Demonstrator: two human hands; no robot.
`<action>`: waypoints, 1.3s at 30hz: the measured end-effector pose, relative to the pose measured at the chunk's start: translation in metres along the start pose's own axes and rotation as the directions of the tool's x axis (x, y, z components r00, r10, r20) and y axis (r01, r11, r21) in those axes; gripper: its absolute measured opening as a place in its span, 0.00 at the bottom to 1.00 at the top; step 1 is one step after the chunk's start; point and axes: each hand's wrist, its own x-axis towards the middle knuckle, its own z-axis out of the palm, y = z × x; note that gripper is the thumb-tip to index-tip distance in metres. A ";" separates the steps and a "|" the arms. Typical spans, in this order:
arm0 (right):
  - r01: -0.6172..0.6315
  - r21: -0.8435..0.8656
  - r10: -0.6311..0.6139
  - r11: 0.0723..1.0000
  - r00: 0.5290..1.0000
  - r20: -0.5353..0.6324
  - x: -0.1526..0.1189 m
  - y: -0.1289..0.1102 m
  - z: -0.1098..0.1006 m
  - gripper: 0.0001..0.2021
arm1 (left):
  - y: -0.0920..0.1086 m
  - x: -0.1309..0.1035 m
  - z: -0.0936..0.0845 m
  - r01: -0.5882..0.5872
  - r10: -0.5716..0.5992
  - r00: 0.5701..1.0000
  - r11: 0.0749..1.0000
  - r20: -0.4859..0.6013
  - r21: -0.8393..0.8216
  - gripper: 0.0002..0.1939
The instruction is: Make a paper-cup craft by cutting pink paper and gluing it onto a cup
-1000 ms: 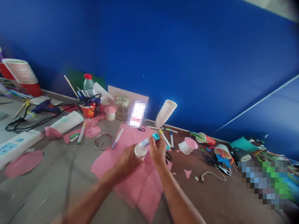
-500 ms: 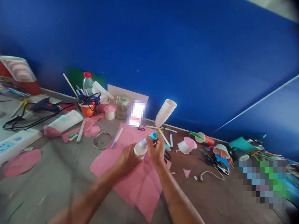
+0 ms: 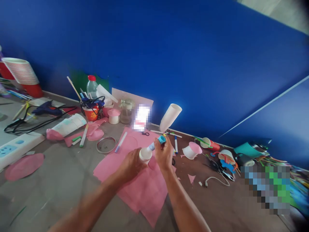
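Head view, items listed left to right. Stack of paper cups (image 3: pixel 20 72), white with red lower part, tilted, near the blue wall (image 3: pixel 145 48). Power strip (image 3: pixel 19 149), white, lying on the table (image 3: pixel 58 190). Pink paper oval (image 3: pixel 24 167), flat, just beside the strip. Glue gun (image 3: pixel 48 109), dark blue, with black cable. Paper cup (image 3: pixel 71 125), white, on its side, pink paper at one end. Red container (image 3: pixel 90 114), filled with sticks and other items. Bottle (image 3: pixel 91 88), clear, red cap, behind it. Round ring (image 3: pixel 106 145), flat. Small cup (image 3: pixel 114 117), white, pink top. Glass jar (image 3: pixel 126 112), upright. Pink sheet (image 3: pixel 142 196), spread beneath the hands.

Left hand (image 3: pixel 130 165): fingers curved around the held white cup (image 3: pixel 145 156), clamped on its side; some fingertips hidden. Cup held above the pink sheet, mouth up. Glue stick (image 3: pixel 155 144), blue and white, slanted, lower end at the cup's rim; contact cannot be told. Right hand (image 3: pixel 164 154): thumb and fingers closed on the stick's blue end. Leaning cup stack (image 3: pixel 170 117), white, behind. Blue-capped marker (image 3: pixel 176 144). Pink-topped cup (image 3: pixel 192 150), tilted. White cable (image 3: pixel 218 178), curved. Teal flask (image 3: pixel 249 149), on its side.
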 end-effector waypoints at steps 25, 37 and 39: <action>-0.026 0.083 0.029 0.996 0.999 -0.033 0.002 0.002 -0.004 0.14 | 0.001 0.000 0.001 -0.012 0.012 1.000 1.000 -0.014 0.010 0.27; 0.226 -0.156 -0.225 0.962 0.974 0.029 -0.006 -0.004 -0.001 0.14 | -0.003 0.001 0.005 -0.037 0.037 0.999 0.998 0.000 0.058 0.28; 0.260 -0.187 -0.259 0.947 0.965 0.028 -0.003 -0.001 -0.004 0.14 | -0.003 0.000 0.005 -0.041 0.042 0.999 0.997 -0.008 0.063 0.27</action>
